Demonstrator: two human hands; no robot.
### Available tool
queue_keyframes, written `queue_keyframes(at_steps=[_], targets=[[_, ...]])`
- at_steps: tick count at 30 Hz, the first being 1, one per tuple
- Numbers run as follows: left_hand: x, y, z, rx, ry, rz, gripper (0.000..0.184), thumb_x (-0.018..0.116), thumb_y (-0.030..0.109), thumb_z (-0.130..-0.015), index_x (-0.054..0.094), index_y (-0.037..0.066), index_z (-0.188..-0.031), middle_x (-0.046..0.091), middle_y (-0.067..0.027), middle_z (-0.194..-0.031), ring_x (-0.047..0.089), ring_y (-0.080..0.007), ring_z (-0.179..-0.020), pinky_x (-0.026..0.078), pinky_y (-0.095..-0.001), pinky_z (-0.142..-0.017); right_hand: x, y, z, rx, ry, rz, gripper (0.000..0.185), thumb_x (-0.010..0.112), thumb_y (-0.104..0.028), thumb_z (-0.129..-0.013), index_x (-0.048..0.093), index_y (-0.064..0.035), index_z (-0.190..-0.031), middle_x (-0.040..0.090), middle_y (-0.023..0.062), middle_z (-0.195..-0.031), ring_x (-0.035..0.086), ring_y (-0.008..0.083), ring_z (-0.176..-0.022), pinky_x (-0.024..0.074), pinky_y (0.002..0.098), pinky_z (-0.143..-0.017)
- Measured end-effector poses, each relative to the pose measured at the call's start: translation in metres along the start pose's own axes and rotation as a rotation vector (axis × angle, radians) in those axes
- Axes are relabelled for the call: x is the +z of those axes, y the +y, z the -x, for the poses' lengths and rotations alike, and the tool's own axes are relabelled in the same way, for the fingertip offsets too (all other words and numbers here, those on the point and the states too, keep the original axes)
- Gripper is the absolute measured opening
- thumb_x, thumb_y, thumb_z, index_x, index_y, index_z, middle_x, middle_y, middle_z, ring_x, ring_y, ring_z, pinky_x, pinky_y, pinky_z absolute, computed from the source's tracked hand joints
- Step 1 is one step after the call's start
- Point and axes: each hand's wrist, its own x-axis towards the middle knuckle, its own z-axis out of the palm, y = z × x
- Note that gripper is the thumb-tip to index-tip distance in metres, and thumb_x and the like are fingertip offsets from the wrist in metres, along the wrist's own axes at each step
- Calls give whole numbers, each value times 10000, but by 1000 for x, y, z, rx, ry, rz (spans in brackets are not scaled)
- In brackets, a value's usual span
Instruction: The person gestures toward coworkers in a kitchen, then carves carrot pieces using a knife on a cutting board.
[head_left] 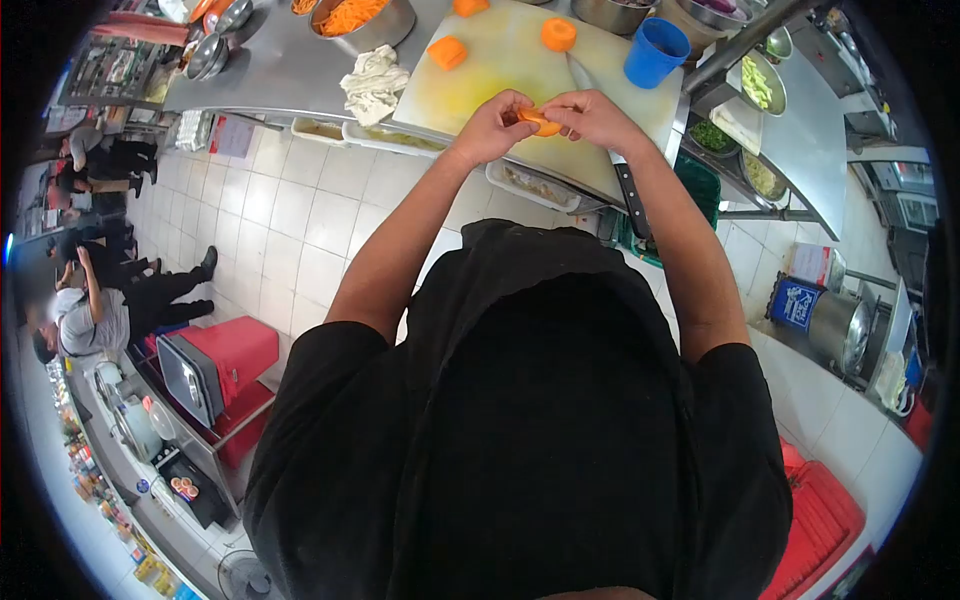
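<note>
Above the cutting board (500, 85), an orange carrot piece (540, 121) is pinched between both hands. My left hand (492, 127) grips its left side with thumb and fingers. On the other side, the fingertips of my right hand (592, 122) close on the same piece. A knife (632, 200) lies across the board's right part, its black handle sticking out past the front edge and its blade partly hidden under my right hand and forearm. Cut carrot chunks (447, 53) rest farther back on the board, one (558, 35) near the knife tip.
A blue cup (656, 53) stands at the board's right. Left of the board are a crumpled white cloth (375, 85) and a metal pot of shredded carrot (362, 18). Bowls of chopped vegetables (757, 85) sit at right. Other people (110, 315) stand far left.
</note>
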Motion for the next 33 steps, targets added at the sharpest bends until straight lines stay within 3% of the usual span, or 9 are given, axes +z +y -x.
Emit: queue_keyframes(at_steps=[6,9,12,15,18,23,29,32,33], targets=[[-7,-6,8,-4,21,-49,269,704,60,-948,579,36,-1185,644,-20,-986,624,-98,-853,543,-264,-749,15,3,-6,9,362,-375,245,616,-248,-997,709,-22,-1005,705,47,-851,616,132,-645,510,286,-596],[-17,-14,8,-61,28,9,259,710,82,-949,598,35,-1178,653,-26,-976,634,-102,-852,556,-270,-745,2,32,-8,85,346,-427,238,604,-236,-995,706,-21,-973,704,48,-828,640,132,-666,510,272,-597],[-25,-27,2,-142,37,60,247,718,112,-948,624,27,-1160,666,-33,-975,647,-109,-843,563,-272,-747,9,54,-10,265,308,-84,246,630,-234,-952,723,-17,-1018,732,109,-839,689,212,-685,543,332,-638],[-30,-39,-9,-229,46,56,250,724,136,-946,644,7,-1145,679,-44,-983,661,-120,-831,564,-270,-749,19,63,-11,112,354,407,298,667,-244,-895,734,-27,-1087,736,186,-894,722,315,-782,570,411,-732],[-31,-41,-16,-249,95,63,280,730,145,-940,650,-15,-1155,688,-56,-986,668,-127,-811,564,-266,-739,25,68,-7,22,533,591,352,685,-261,-856,736,-63,-1142,719,224,-969,708,379,-899,561,464,-831],[-28,-31,-24,-261,246,1,342,727,140,-932,643,-34,-1215,698,-72,-957,670,-130,-765,558,-260,-714,13,67,49,-9,837,546,380,718,-288,-833,731,-107,-1166,701,209,-1047,692,398,-969,548,479,-876],[-24,-49,-20,-136,325,144,417,727,114,-925,607,-37,-1294,701,-66,-875,663,-133,-741,551,-266,-702,33,63,120,212,676,659,474,711,-250,-822,663,-114,-1273,662,216,-1039,663,425,-1034,536,481,-909],[-21,-47,-11,-171,401,82,441,725,75,-909,592,-40,-1313,691,-89,-957,660,-139,-760,555,-279,-704,35,62,122,253,646,633,473,672,-206,-823,624,-83,-1277,664,251,-1071,658,449,-1033,531,498,-907],[-20,-47,-6,-61,493,-52,428,720,59,-903,597,-31,-1303,682,-97,-992,659,-143,-772,556,-283,-704,35,64,125,241,656,632,468,654,-192,-824,603,-65,-1272,666,274,-1070,657,463,-1024,530,514,-899]])
